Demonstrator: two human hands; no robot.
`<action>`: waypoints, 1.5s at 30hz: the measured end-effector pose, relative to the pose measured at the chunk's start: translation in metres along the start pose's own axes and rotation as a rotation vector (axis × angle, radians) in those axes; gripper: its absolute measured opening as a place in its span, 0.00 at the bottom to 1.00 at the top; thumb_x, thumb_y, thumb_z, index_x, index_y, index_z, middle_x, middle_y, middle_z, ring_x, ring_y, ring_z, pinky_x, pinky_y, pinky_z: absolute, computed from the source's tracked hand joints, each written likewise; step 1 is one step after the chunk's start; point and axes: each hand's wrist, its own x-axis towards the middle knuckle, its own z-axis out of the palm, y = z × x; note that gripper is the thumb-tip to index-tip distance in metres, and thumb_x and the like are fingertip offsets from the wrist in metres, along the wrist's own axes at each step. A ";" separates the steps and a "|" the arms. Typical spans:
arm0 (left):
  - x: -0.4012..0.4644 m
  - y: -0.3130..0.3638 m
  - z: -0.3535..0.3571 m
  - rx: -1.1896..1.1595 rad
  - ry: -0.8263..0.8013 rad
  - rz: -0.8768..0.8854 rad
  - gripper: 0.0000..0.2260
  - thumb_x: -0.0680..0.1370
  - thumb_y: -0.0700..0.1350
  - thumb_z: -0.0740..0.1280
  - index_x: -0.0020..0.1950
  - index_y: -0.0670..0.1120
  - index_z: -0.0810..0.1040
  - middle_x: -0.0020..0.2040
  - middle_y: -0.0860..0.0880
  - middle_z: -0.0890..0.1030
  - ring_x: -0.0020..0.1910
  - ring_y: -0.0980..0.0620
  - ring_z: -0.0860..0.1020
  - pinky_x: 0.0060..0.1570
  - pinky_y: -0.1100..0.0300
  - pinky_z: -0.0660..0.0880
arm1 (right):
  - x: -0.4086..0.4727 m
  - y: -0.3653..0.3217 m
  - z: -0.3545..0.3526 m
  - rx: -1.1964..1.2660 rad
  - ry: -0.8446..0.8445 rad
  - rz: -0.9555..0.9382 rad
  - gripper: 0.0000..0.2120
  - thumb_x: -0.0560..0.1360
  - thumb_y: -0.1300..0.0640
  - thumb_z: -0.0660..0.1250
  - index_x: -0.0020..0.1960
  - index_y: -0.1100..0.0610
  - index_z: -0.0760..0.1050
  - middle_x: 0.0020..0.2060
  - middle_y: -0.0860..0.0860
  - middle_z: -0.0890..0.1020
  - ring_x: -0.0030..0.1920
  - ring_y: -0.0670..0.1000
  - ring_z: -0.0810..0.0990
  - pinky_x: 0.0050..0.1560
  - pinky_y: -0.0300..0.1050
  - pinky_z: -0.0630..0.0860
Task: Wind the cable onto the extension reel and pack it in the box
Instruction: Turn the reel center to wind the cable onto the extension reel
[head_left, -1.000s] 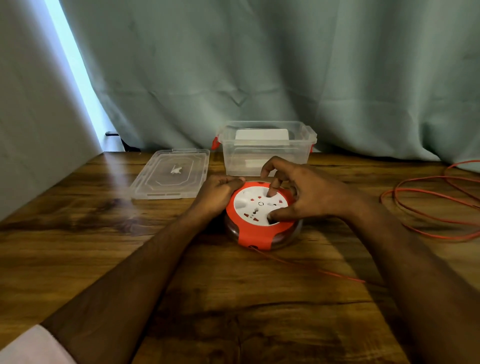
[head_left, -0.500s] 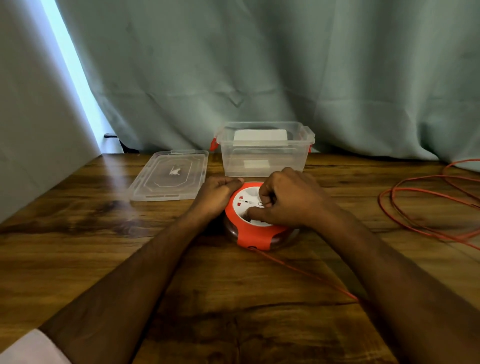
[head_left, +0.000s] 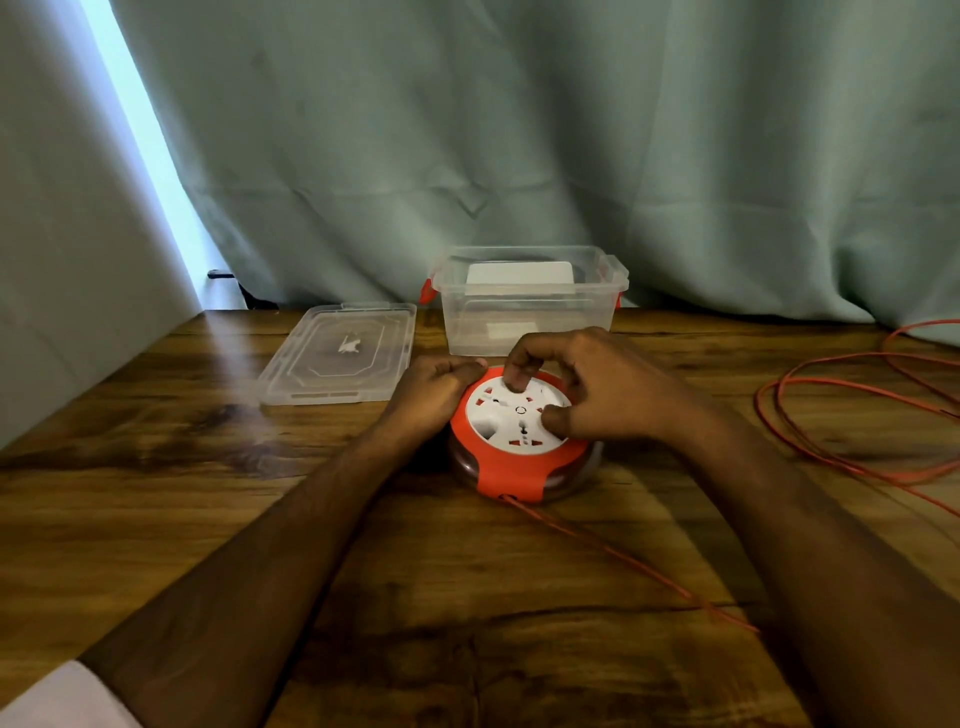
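Observation:
An orange extension reel with a white socket face lies flat on the wooden table. My left hand grips its left rim. My right hand rests on top, with a fingertip and the thumb pressed on the white face. A thin orange cable runs from the reel's front toward the lower right, under my right arm. Loose loops of it lie at the right. The clear plastic box stands open just behind the reel, with a white object inside.
The box's clear lid lies flat to the left of the box. A green curtain hangs along the table's back edge. A wall borders the left side.
My right hand has turned on the reel's white face: fingers spread at first, then bunched over it, now a fingertip at the back and the thumb at the right. The left hand has stayed put.

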 end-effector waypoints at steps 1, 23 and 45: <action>0.000 0.000 0.000 0.002 0.000 0.002 0.13 0.85 0.47 0.64 0.44 0.50 0.85 0.39 0.50 0.87 0.35 0.55 0.86 0.36 0.63 0.79 | 0.000 0.002 0.000 0.010 -0.023 -0.002 0.23 0.69 0.56 0.76 0.60 0.41 0.77 0.54 0.38 0.80 0.39 0.36 0.75 0.34 0.31 0.68; 0.008 -0.008 -0.002 -0.066 0.030 -0.031 0.12 0.83 0.48 0.67 0.42 0.48 0.86 0.38 0.48 0.88 0.35 0.50 0.86 0.40 0.58 0.78 | 0.002 0.000 0.014 0.017 0.055 0.028 0.21 0.63 0.37 0.80 0.35 0.52 0.75 0.30 0.46 0.79 0.35 0.47 0.78 0.34 0.47 0.74; 0.008 -0.007 0.000 -0.017 0.020 -0.032 0.12 0.84 0.50 0.64 0.49 0.47 0.86 0.40 0.49 0.88 0.35 0.54 0.86 0.33 0.64 0.77 | 0.004 -0.002 0.012 0.106 0.114 0.055 0.11 0.71 0.56 0.77 0.48 0.45 0.77 0.40 0.42 0.82 0.38 0.43 0.80 0.34 0.42 0.79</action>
